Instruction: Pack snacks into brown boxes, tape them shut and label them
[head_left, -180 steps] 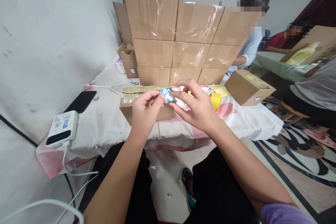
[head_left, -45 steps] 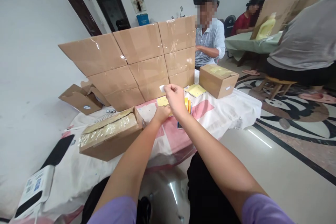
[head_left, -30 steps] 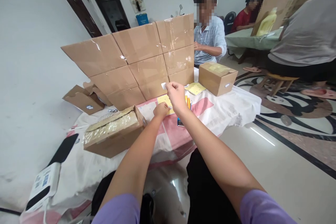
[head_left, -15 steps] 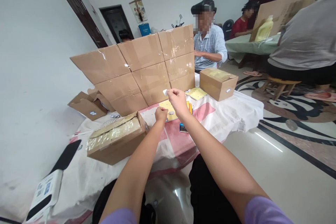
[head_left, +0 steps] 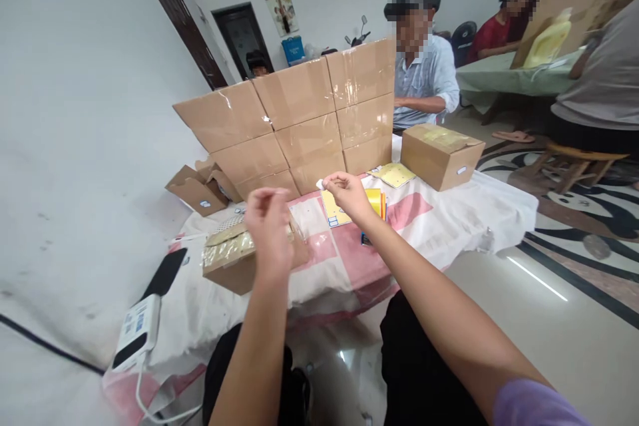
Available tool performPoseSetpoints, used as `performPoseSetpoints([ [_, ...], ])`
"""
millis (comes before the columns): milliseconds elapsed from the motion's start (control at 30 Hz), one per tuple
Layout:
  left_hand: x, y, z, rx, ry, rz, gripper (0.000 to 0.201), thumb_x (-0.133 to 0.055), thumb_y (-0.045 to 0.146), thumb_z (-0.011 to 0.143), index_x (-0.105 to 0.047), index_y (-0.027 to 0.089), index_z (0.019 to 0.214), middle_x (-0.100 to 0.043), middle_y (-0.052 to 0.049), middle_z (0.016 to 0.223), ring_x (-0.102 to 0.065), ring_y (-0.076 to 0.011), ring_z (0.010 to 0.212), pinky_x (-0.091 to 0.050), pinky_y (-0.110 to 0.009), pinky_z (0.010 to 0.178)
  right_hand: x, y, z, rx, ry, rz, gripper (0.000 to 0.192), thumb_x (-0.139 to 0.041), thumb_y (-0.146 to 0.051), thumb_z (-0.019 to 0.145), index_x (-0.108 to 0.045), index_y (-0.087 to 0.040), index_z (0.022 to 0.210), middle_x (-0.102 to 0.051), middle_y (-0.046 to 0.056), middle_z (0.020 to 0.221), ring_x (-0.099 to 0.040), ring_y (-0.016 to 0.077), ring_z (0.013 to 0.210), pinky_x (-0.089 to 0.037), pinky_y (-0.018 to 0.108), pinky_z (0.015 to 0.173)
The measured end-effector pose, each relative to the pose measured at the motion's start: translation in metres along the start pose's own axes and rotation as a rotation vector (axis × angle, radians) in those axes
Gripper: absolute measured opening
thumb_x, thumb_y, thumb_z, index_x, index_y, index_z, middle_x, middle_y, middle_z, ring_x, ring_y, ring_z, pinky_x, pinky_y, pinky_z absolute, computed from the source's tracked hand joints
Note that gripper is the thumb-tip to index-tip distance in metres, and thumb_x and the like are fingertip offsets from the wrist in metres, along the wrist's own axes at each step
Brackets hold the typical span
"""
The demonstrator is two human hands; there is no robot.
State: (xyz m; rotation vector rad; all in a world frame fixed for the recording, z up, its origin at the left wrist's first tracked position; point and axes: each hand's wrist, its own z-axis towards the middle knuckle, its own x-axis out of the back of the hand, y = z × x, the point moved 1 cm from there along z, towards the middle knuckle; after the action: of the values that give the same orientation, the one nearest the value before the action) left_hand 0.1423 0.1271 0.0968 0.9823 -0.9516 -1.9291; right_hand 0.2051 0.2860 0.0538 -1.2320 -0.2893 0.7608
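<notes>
My right hand [head_left: 348, 196] is over the table with thumb and fingers pinched on a small white piece [head_left: 320, 184], too small to name. Beneath it lies a yellow sheet [head_left: 333, 213] with blue marks along its edge. A yellow and orange stack [head_left: 375, 200] shows just beyond the right wrist, and a small dark blue item [head_left: 366, 239] is partly covered by the forearm. Raised above the taped cardboard box [head_left: 232, 269] on the left, my left hand [head_left: 269, 216] is smeared by motion, so its grip cannot be made out.
A tall cardboard panel [head_left: 304, 123] stands across the back of the cloth-covered table. Another closed box [head_left: 442, 154] sits at the right, beside a second yellow sheet [head_left: 397, 174]. An open box [head_left: 197, 190] and a white device with a cable [head_left: 137, 333] are at left. A person [head_left: 424, 73] sits behind.
My left hand has moved left and up, away from the yellow sheet to over the left box. My right hand still pinches the white piece. The view has turned slightly left.
</notes>
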Motion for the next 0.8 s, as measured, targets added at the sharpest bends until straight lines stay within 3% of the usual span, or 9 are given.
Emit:
performPoseSetpoints([
  [67,0.043,0.016,0.017,-0.163,0.179,0.103,0.021,-0.070,0.026,0.065,-0.056,0.019,0.079,-0.062,0.002,0.071,-0.038,-0.0069,0.050,-0.026,-0.022,0.045,-0.004,0.001,-0.004,-0.068,-0.043,-0.022,0.016,-0.066,-0.033,0.076,-0.061,-0.017,0.075,-0.059,-0.006,0.057,-0.039,0.0047,0.040,-0.029,0.019,0.042],
  [133,0.094,0.019,0.032,-0.228,0.383,0.230,0.021,-0.068,0.022,0.061,-0.053,0.021,0.077,-0.063,0.003,0.070,-0.037,-0.0076,0.048,-0.024,-0.023,0.044,-0.009,0.003,-0.010,-0.133,-0.119,-0.047,0.016,-0.062,-0.031,0.080,-0.061,-0.016,0.073,-0.069,-0.001,0.069,-0.047,0.0046,0.040,-0.031,0.019,0.041],
  [233,0.164,0.001,0.046,-0.156,0.645,0.405,0.019,-0.067,0.021,0.060,-0.052,0.023,0.071,-0.062,0.005,0.071,-0.056,-0.0131,0.066,-0.039,-0.024,0.054,-0.020,0.012,-0.016,-0.212,-0.195,-0.081,0.011,-0.061,-0.022,0.081,-0.060,-0.016,0.071,-0.071,-0.001,0.071,-0.052,0.0046,0.039,-0.035,0.018,0.041],
  [300,0.193,-0.017,0.049,-0.038,0.703,0.511,0.021,-0.072,0.023,0.061,-0.053,0.023,0.070,-0.063,0.006,0.075,-0.062,-0.0153,0.081,-0.045,-0.025,0.061,-0.029,0.024,-0.019,-0.289,-0.196,-0.099,0.007,-0.064,-0.012,0.075,-0.059,-0.017,0.077,-0.067,-0.005,0.063,-0.052,0.0054,0.037,-0.034,0.018,0.040],
  [400,0.208,-0.043,0.054,0.165,0.565,0.558,0.022,-0.079,0.029,0.061,-0.063,0.027,0.076,-0.070,0.007,0.085,-0.065,-0.0185,0.090,-0.048,-0.026,0.061,-0.039,0.045,-0.020,-0.424,-0.212,-0.153,0.018,-0.065,-0.004,0.070,-0.060,-0.018,0.080,-0.062,-0.008,0.055,-0.054,0.0080,0.036,-0.034,0.018,0.039],
  [567,0.205,-0.062,0.063,0.363,0.280,0.516,0.021,-0.079,0.031,0.066,-0.075,0.042,0.084,-0.075,0.017,0.101,-0.067,-0.0161,0.098,-0.052,-0.023,0.061,-0.046,0.077,-0.020,-0.556,-0.240,-0.199,0.016,-0.065,-0.002,0.066,-0.064,-0.017,0.061,-0.061,-0.005,0.049,-0.056,0.0094,0.037,-0.040,0.019,0.044],
  [667,0.207,-0.064,0.066,0.388,0.242,0.593,0.027,-0.080,0.031,0.065,-0.075,0.049,0.084,-0.074,0.022,0.104,-0.069,-0.0164,0.098,-0.052,-0.022,0.057,-0.047,0.093,-0.020,-0.629,-0.203,-0.154,0.016,-0.065,-0.002,0.063,-0.063,-0.017,0.056,-0.055,-0.005,0.042,-0.051,0.0090,0.036,-0.037,0.019,0.041],
  [800,0.210,-0.065,0.068,0.401,0.257,0.611,0.033,-0.080,0.025,0.061,-0.076,0.048,0.084,-0.075,0.020,0.106,-0.068,-0.0175,0.105,-0.052,-0.021,0.059,-0.049,0.106,-0.018,-0.799,-0.176,-0.015,0.013,-0.064,-0.006,0.061,-0.062,-0.018,0.060,-0.051,-0.004,0.038,-0.041,0.0087,0.032,-0.026,0.020,0.033],
])
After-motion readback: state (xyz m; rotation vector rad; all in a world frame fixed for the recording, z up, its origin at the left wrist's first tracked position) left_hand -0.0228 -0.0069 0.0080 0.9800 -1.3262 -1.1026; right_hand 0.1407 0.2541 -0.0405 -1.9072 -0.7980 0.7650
